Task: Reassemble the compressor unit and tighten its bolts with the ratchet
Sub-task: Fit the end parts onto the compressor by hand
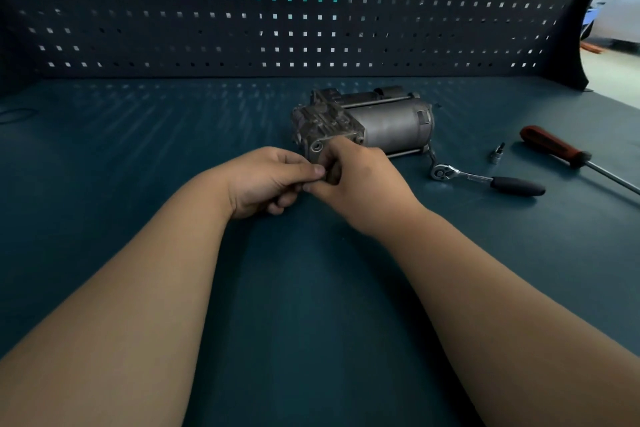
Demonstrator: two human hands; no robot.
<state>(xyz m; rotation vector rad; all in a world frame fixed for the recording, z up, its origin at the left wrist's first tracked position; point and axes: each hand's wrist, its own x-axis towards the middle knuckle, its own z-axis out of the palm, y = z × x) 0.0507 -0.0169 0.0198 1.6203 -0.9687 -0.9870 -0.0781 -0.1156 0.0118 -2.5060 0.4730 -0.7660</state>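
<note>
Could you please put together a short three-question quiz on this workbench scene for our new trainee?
1. True or false: the ratchet is in the right hand.
2. Which tool has the red and black handle? A) the ratchet B) the screwdriver C) the loose socket bit
3. Where do both hands meet?

Key:
1. False; it lies on the bench mat, right of the compressor unit.
2. B.
3. At the unit's near end, the left hand and right hand pinching a small part; what it is cannot be told.
</note>
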